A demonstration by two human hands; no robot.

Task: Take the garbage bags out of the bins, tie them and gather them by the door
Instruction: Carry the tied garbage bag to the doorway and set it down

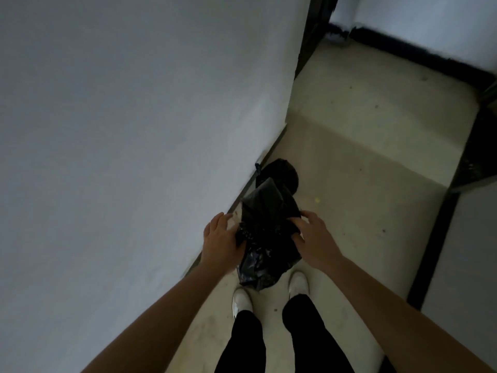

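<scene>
The left hand (222,238) has its fingers curled around the left edge of a black garbage bag (266,238). The bag hangs between both hands, above the floor (363,184) beside the wall (134,130). The right hand (313,238) pinches the bag's right edge. A second black bag (282,172) lies beyond, against the wall.

Dim, bluish, soft picture with wide-angle bending

A pale wall (121,130) fills the left. The beige floor (363,162) runs from near to far, with a dark skirting (419,53) along the far right edge. White shoes (242,301) and black trousers (309,337) stand near.
</scene>
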